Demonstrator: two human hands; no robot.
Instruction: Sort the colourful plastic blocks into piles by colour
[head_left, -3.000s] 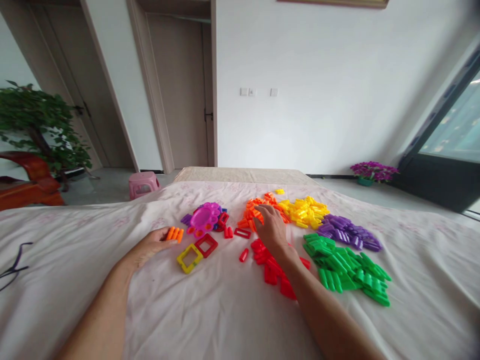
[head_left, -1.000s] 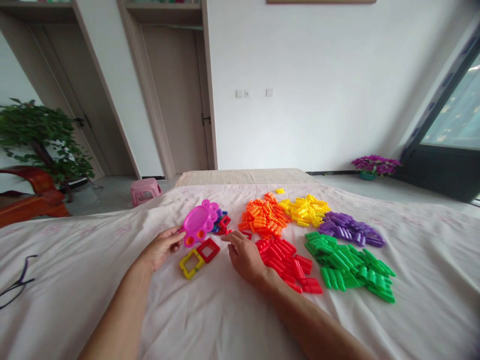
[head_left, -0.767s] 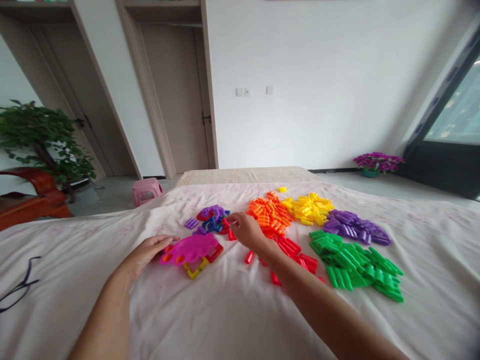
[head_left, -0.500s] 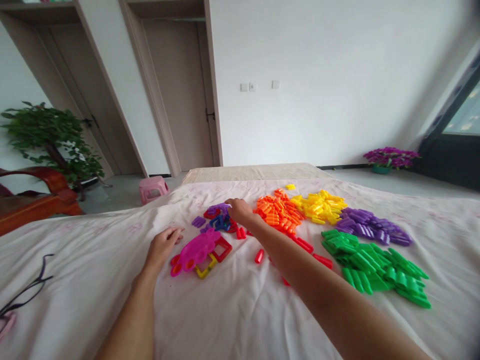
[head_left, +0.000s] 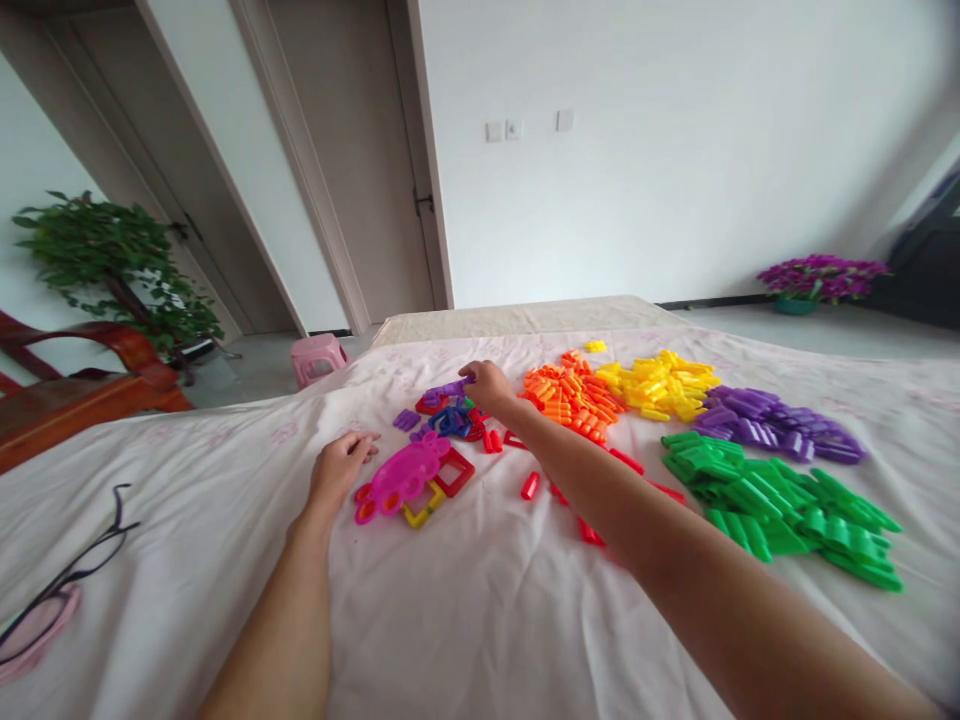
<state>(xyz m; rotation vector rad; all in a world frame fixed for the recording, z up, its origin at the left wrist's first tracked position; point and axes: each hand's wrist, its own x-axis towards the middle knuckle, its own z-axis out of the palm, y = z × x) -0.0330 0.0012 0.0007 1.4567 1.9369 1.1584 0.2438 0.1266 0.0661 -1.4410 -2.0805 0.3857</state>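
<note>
My right hand (head_left: 491, 388) reaches over a small mixed pile, its fingers closed on the near end of a purple plastic block (head_left: 446, 391). Under it are blue plastic pieces (head_left: 450, 420) and red ring-like pieces, partly covered. My left hand (head_left: 343, 462) rests on the cloth with its fingers loosely extended and nothing visible in them. Just right of it lies a magenta scalloped plastic piece (head_left: 409, 472), apart from the fingers. A red square frame (head_left: 454, 473) and a yellow frame piece (head_left: 424, 508) stick out from beneath it.
Sorted heaps of orange blocks (head_left: 570, 395), yellow blocks (head_left: 664, 384), purple blocks (head_left: 780, 422) and green blocks (head_left: 780, 505) lie to the right. Loose red blocks (head_left: 530, 486) are scattered near my right forearm. Eyeglasses (head_left: 71, 580) lie at the left on the pale cloth (head_left: 480, 630).
The view has tilted down slightly and shifted left. My right hand stays at the mixed pile with the purple block at its fingertips; my left hand has barely moved on the cloth.
</note>
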